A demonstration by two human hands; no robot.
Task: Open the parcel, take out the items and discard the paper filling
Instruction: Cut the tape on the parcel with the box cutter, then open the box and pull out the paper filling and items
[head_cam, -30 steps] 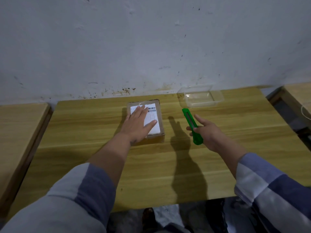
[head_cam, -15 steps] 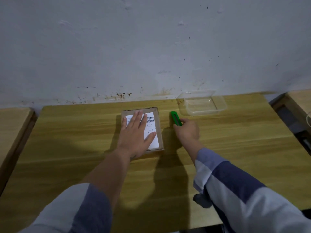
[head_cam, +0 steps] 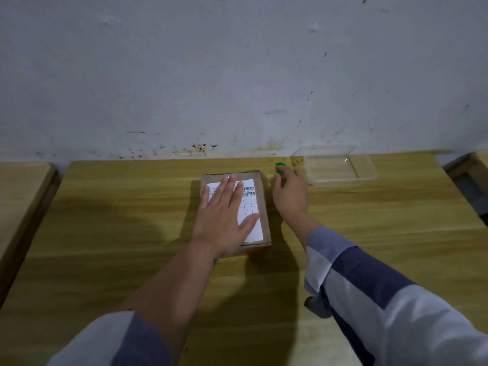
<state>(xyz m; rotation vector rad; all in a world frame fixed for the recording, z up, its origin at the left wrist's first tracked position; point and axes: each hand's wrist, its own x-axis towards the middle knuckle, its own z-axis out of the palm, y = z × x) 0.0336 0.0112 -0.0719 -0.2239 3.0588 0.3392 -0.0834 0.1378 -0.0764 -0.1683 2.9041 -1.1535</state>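
A small brown cardboard parcel (head_cam: 260, 196) with a white barcode label lies flat on the wooden table (head_cam: 105, 220), near the wall. My left hand (head_cam: 224, 217) rests flat on top of it, fingers spread. My right hand (head_cam: 289, 196) is just right of the parcel, at its far right corner, closed around a green box cutter (head_cam: 279, 167). Only the cutter's green tip shows beyond my fingers; its blade is hidden.
A clear plastic tray (head_cam: 364, 170) sits at the back right of the table, close to my right hand. The white wall stands right behind the table. Other wooden tables flank it on the left (head_cam: 21, 196) and right (head_cam: 480, 157).
My right hand has carried the green cutter left and forward, from the open table to the parcel's far right corner. My left hand has stayed flat on the parcel.
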